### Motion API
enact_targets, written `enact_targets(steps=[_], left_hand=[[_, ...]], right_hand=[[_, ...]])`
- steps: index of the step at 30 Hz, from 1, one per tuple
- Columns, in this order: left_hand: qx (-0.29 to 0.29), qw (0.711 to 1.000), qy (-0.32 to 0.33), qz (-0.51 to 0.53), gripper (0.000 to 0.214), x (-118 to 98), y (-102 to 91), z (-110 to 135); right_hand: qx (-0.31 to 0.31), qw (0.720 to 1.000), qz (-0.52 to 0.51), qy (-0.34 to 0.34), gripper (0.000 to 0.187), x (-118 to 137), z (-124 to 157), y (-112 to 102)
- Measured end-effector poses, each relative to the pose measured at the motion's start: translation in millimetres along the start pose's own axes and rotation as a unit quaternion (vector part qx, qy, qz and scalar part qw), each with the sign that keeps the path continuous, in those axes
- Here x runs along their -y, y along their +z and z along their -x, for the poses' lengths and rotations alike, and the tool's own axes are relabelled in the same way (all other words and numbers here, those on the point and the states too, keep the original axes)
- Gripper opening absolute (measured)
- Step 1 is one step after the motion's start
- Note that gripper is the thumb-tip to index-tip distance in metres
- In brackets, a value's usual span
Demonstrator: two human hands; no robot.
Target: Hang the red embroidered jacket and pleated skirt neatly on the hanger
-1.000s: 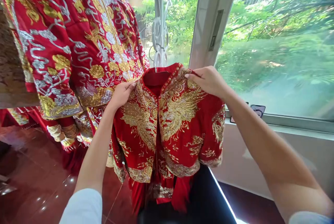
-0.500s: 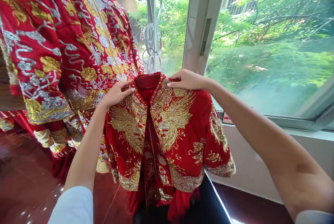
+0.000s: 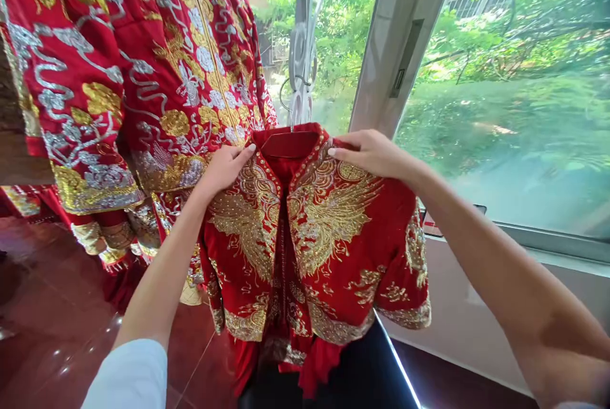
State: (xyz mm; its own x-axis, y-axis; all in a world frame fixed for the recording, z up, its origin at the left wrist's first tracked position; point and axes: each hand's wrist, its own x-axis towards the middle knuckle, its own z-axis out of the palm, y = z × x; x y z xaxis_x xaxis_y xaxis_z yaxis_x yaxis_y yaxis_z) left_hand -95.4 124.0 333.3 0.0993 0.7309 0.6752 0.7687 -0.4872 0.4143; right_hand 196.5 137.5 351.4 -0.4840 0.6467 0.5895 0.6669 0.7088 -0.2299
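Observation:
A red jacket (image 3: 333,250) with gold and silver embroidery hangs on a hanger (image 3: 291,144), its front parted down the middle. The hanger's hook rises in front of a white metal scroll stand. On the collar's left side, my left hand (image 3: 227,171) grips the shoulder cloth, thumb on the front and fingers behind. My right hand (image 3: 369,152) pinches the other shoulder near the collar in the same way, its fingertips partly hidden behind the cloth. Beneath the jacket, a red garment (image 3: 317,368) shows at the hem and through the front opening.
Several larger red embroidered garments (image 3: 157,72) stand close on the left. A window (image 3: 505,142) with a metal frame fills the right side, foliage outside. A small flat object (image 3: 431,223) lies on the sill. Below are a black surface (image 3: 366,371) and a dark red tiled floor (image 3: 52,314).
The view has shifted, so the jacket's collar and both hands sit slightly farther right. Both hands keep their hold at the shoulders, and the jacket's shoulders look a little more spread.

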Motion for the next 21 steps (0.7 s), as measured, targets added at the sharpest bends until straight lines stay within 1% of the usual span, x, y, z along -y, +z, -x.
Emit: enact_targets(steps=[2,3,4,6,7,8,9,10,11,12,13,14,15,16,17,18,19,20,21], left_hand=[[-0.069,0.992,-0.043,-0.096,0.06,-7,8.0,4],[-0.112,0.984,-0.058,-0.125,0.059,-11,13.4,7],[-0.155,0.976,-0.062,-0.138,0.058,-15,19.8,11],[-0.228,0.964,-0.037,-0.134,0.053,-20,37.0,29],[-0.252,0.959,-0.016,-0.129,0.05,-20,48.5,43],[-0.271,0.954,0.005,-0.126,0.05,-18,62.4,63],[-0.276,0.952,0.016,-0.132,0.053,-15,78.2,86],[-0.265,0.954,0.014,-0.141,0.061,-10,95.5,113],[-0.264,0.952,0.008,-0.157,0.067,-3,113.2,142],[-0.256,0.949,-0.009,-0.182,0.066,4,130.0,171],[-0.246,0.947,-0.035,-0.204,0.062,12,144.4,199],[-0.234,0.944,-0.064,-0.223,0.057,20,155.2,223],[-0.223,0.942,-0.093,-0.233,0.052,28,161.7,244],[-0.211,0.94,-0.112,-0.244,0.046,35,163.7,259],[-0.196,0.939,-0.123,-0.255,0.037,40,161.7,271],[-0.174,0.94,-0.12,-0.268,0.026,43,156.6,278],[-0.147,0.944,-0.104,-0.277,0.013,43,149.9,283],[-0.116,0.95,-0.079,-0.28,0.01,40,143.0,285],[-0.084,0.957,-0.045,-0.272,0.019,33,137.2,287]], right_hand=[[-0.02,0.996,0.078,0.032,0.039,-2,-1,6],[-0.048,0.992,0.104,0.048,0.038,-1,-1,11],[-0.087,0.987,0.12,0.061,0.037,2,3,18],[-0.194,0.968,0.136,0.077,0.034,17,21,42],[-0.259,0.952,0.142,0.079,0.035,27,37,61],[-0.317,0.934,0.146,0.081,0.038,39,58,84],[-0.357,0.919,0.155,0.071,0.044,50,82,111],[-0.385,0.906,0.166,0.061,0.051,60,108,141],[-0.389,0.902,0.175,0.066,0.058,67,133,171],[-0.375,0.906,0.179,0.081,0.06,70,155,201],[-0.354,0.912,0.173,0.112,0.059,69,173,227],[-0.338,0.914,0.161,0.153,0.058,64,186,247],[-0.319,0.915,0.145,0.199,0.06,55,195,261],[-0.3,0.917,0.117,0.233,0.062,44,200,269],[-0.279,0.92,0.08,0.262,0.064,33,202,270],[-0.254,0.925,0.036,0.281,0.066,25,203,266],[-0.226,0.931,-0.012,0.285,0.067,20,205,258],[-0.198,0.939,-0.06,0.274,0.067,21,209,249],[-0.176,0.947,-0.103,0.246,0.067,27,215,239]])
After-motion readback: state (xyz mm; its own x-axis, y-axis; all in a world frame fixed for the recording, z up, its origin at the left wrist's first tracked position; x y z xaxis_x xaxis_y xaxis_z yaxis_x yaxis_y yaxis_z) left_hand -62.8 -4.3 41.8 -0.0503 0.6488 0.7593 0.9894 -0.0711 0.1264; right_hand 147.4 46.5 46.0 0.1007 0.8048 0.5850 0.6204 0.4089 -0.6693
